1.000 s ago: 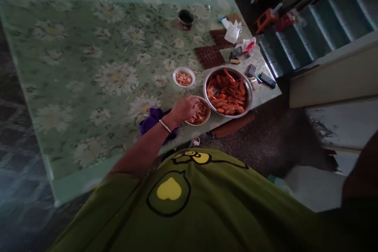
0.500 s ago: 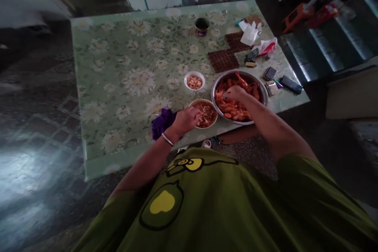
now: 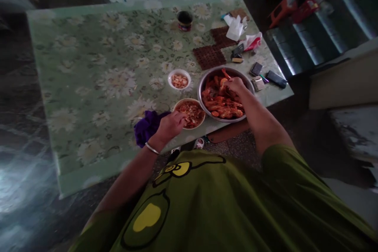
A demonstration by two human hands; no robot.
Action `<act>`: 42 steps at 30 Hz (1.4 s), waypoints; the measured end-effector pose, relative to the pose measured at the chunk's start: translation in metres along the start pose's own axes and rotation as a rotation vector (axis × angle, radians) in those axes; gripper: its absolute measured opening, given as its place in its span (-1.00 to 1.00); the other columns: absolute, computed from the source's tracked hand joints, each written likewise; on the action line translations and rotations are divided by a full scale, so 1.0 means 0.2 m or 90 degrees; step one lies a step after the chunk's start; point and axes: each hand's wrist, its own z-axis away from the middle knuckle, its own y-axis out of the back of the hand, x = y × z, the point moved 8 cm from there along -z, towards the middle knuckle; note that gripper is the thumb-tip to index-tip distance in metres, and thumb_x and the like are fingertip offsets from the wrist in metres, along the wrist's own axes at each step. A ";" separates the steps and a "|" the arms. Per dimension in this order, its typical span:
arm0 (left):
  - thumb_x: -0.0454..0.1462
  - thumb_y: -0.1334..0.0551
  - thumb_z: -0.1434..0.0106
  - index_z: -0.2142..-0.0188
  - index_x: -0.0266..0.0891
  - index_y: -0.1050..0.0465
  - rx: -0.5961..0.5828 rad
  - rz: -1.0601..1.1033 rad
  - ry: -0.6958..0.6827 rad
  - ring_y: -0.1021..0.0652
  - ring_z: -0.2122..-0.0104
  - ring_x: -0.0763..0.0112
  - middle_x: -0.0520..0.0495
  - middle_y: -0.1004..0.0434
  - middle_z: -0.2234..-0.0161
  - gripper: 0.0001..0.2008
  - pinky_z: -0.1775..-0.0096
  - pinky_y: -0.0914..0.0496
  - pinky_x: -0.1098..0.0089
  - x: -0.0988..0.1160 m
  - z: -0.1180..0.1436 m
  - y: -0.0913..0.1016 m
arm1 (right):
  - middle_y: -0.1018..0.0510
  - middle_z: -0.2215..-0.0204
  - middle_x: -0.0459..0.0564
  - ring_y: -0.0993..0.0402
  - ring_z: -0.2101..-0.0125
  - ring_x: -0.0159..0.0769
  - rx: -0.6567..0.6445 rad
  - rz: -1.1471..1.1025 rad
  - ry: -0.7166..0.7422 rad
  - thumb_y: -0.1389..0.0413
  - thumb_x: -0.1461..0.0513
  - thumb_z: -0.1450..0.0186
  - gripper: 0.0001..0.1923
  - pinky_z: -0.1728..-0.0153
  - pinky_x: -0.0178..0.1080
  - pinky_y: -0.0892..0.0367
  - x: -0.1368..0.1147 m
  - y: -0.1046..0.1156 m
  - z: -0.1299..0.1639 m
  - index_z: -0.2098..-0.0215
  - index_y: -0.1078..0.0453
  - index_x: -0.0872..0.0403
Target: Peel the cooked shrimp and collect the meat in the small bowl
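Bent over a metal basin (image 3: 202, 104) of reddish cooked shrimp (image 3: 226, 106), my right hand (image 3: 236, 84) has its fingers closed on a shrimp (image 3: 223, 81) near the far side. My left hand (image 3: 171, 126) is at the left rim of a bowl of shrimp shells (image 3: 190, 113), fingers curled together; what they hold, if anything, is hidden. Behind that bowl stands a small white bowl (image 3: 169, 80) with peeled shrimp meat (image 3: 179, 81). A crumpled purple cloth (image 3: 147, 128) lies just left of my left hand.
The table (image 3: 73, 98) has a green flowered cover. Farther back are a tin can (image 3: 184, 21), brown woven mats (image 3: 209, 56) and crumpled white paper (image 3: 235, 27). Right of the basin lie a dark phone-like object (image 3: 276, 79) and small boxes (image 3: 258, 83). A brown stool (image 3: 227, 132) is under the near edge.
The view has shifted, so the table sits farther left. My right hand has moved toward the far right side of the basin among the shrimp. My left hand stays by the shell bowl.
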 end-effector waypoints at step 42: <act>-0.32 -0.16 -0.42 0.08 -0.18 -0.62 -0.071 -0.014 0.012 -0.64 0.16 0.27 -0.13 -0.68 0.14 -0.75 0.15 -0.48 0.36 0.01 0.00 -0.02 | -0.69 0.12 0.30 -0.57 -0.05 0.12 -0.151 0.429 0.374 -0.18 0.24 -0.37 -0.70 -0.05 -0.04 -0.38 -0.46 -0.29 0.14 0.01 -0.65 0.17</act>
